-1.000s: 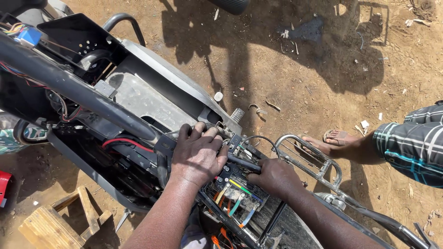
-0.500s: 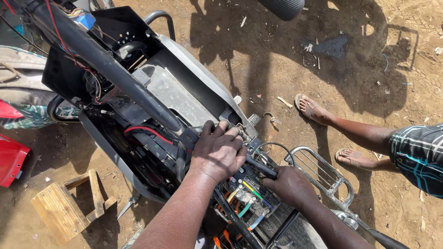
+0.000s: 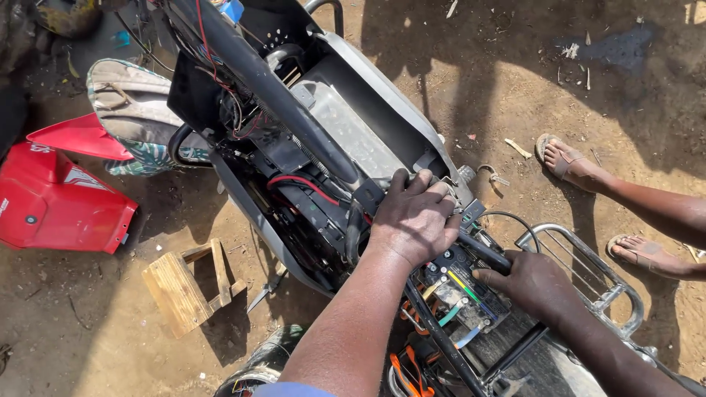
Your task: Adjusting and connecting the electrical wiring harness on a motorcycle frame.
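A stripped scooter body [image 3: 346, 140] lies open below me, its black frame tube [image 3: 279, 95], red cables [image 3: 294, 184] and grey inner panel showing. My left hand [image 3: 415, 217] presses down with curled fingers on the frame where the tube meets the rear section. My right hand [image 3: 533, 283] grips a black bar [image 3: 485, 254] just right of it. Between the hands sits a black electronics box [image 3: 460, 294] with coloured wires and connectors.
Another person's sandalled feet [image 3: 573, 162] stand on the dirt at right, beside the chrome rear rack [image 3: 588, 268]. A small wooden stool [image 3: 187, 283] lies lower left. Red body panels [image 3: 51, 198] and a patterned seat cushion [image 3: 136, 110] lie at left.
My view has shifted so the scooter sits further right and lower. Both hands stay on the same spots. The other person's feet have stepped apart.
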